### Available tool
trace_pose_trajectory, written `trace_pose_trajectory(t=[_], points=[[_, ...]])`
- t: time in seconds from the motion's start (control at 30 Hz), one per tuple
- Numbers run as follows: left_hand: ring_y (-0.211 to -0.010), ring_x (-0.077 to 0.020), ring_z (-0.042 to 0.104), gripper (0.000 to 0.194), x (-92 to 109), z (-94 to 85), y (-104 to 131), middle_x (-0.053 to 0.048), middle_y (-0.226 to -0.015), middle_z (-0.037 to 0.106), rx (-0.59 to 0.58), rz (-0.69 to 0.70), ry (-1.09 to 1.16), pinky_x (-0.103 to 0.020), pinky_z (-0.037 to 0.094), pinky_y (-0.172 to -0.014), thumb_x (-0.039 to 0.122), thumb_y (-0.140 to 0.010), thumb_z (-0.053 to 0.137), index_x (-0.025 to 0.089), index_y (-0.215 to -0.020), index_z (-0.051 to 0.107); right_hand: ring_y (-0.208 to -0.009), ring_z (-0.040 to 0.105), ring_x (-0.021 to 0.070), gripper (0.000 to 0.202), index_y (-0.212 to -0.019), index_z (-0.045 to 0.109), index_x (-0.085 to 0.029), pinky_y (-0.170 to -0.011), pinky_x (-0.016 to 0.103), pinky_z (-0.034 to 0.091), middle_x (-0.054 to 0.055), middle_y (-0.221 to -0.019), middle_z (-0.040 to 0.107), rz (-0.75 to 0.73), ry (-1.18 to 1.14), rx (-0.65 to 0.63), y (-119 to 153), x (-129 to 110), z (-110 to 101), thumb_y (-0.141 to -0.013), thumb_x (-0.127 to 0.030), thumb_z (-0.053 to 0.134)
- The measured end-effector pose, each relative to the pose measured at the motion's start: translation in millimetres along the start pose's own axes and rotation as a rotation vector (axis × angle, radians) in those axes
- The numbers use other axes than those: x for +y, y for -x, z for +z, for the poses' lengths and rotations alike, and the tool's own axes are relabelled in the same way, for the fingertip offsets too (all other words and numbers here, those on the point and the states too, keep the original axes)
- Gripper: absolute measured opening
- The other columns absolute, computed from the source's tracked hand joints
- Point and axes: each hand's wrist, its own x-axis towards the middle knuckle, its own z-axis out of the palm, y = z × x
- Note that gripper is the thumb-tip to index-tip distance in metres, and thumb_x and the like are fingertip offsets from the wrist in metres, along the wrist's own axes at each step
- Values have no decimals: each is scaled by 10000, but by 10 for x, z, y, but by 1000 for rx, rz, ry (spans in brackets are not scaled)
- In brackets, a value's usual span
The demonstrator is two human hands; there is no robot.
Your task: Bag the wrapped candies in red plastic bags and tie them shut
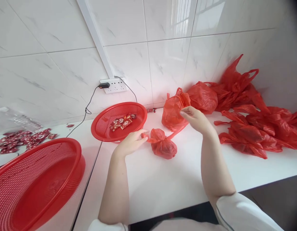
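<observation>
A small red plastic bag point(164, 150), knotted around its contents, sits on the white table between my hands. My left hand point(132, 143) is closed on one of its handles, with a bit of red plastic bunched at the fingertips. The other handle stretches up to the right, where my right hand point(195, 120) is closed on its end, partly hidden behind the fingers. Both handles are drawn out sideways from the knot. Behind my right hand stands a larger, see-through red bag point(172, 112).
A red basket point(94, 130) with several small wrapped packets point(122, 123) stands by the wall. At left are a larger red basket point(77, 150), a heap of packets point(25, 138) and a plastic bottle point(20, 120). Filled red bags point(251, 131) lie at right. A cable point(90, 101) hangs from the power socket point(114, 85).
</observation>
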Motion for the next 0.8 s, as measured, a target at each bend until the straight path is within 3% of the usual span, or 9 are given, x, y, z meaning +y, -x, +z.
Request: trace_pose_trajectory(t=[0.1,0.17,0.23,0.33,0.43,0.5,0.6,0.7,0.8], points=[[-1250,-266,523,450,7,-6,28,-38,-1348,584,72,32,26,-376,415,-1033,487,-868,504,300,-1267,596,-1051,623,240,310,-1084,617,-218,-901,373,461,83,-1150,670,-118,160,-162,143,-37,361,-862,-426,556],[-1258,-260,523,422,20,-21,54,-41,-1344,591,82,54,63,-373,413,-1046,483,-872,510,291,-1233,618,-1182,557,317,540,-1275,533,-217,-983,451,409,134,-1305,586,-204,293,-350,292,18,665,-808,-473,620],[-1252,-262,535,417,38,-31,71,-45,-1327,606,81,51,72,-375,421,-1045,487,-870,522,284,-1217,631,-1313,398,445,807,-1397,415,-142,-1040,594,299,245,-1448,419,-226,419,-495,444,117,921,-723,-485,697],[-1243,-269,547,420,64,-25,71,-52,-1311,620,83,58,47,-382,429,-1043,499,-866,531,274,-1203,641,-1250,462,437,756,-1404,408,-124,-996,571,357,262,-1375,492,-254,411,-575,596,263,1055,-745,-369,685],[-1233,-270,558,420,86,-7,55,-53,-1296,631,76,70,17,-378,442,-1036,510,-867,527,267,-1189,645,-1032,618,282,507,-1270,546,-219,-852,372,478,112,-1189,650,-293,346,-597,626,359,849,-768,-145,559],[-1232,-265,560,421,97,1,46,-52,-1299,629,60,67,-3,-374,446,-1035,510,-873,517,264,-1191,641,-920,641,215,516,-1165,606,-244,-771,298,490,41,-1078,692,-289,320,-589,600,414,585,-712,-36,471],[-1237,-252,555,425,113,-1,52,-51,-1312,619,24,81,-27,-373,438,-1047,504,-889,496,263,-1216,621,-844,649,190,563,-1101,647,-243,-735,275,490,12,-964,716,-211,329,-501,542,537,97,-653,1,411],[-1233,-232,557,427,140,-8,77,-39,-1309,618,2,90,-33,-362,436,-1052,498,-898,489,273,-1244,598,-911,662,213,554,-1124,674,-246,-802,293,496,28,-1010,730,-47,418,-240,492,733,-406,-679,-26,428],[-1230,-221,557,421,164,-7,103,-26,-1305,619,-11,83,-31,-348,447,-1041,499,-900,486,289,-1249,592,-1021,643,282,508,-1225,636,-217,-871,398,498,91,-1128,700,103,590,98,448,948,-779,-766,-102,450]])
